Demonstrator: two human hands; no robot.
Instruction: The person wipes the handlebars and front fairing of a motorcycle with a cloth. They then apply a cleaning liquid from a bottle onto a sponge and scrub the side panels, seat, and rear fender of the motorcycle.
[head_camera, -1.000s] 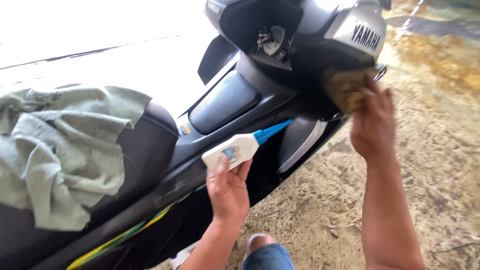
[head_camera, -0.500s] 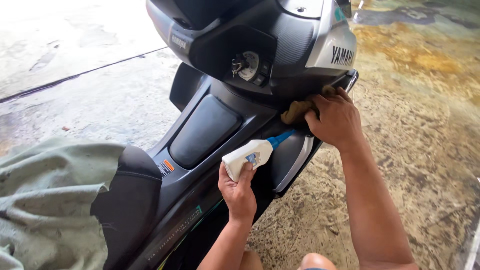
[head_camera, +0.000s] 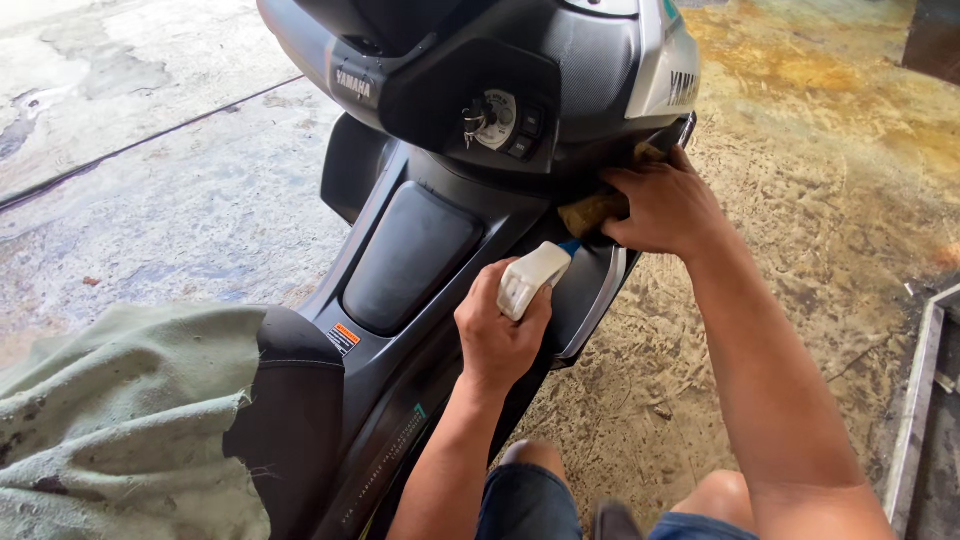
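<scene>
The left hand (head_camera: 497, 335) grips a white squeeze bottle (head_camera: 531, 279) with a blue nozzle, fingers wrapped round its body, the tip aimed up toward the dark panel under the scooter's (head_camera: 410, 250) front console. The right hand (head_camera: 665, 205) is closed on a yellowish sponge (head_camera: 590, 212), pressing it against the underside of the console just beside the bottle's nozzle; the two hands are near each other, not touching. Above them sits the ignition switch (head_camera: 490, 118) with a key in it. A worn grey-green cloth (head_camera: 120, 420) lies draped over the black seat (head_camera: 295, 400) at the lower left. The person's knees in blue shorts show at the bottom edge, over a wet, sandy concrete floor (head_camera: 800, 300)
</scene>
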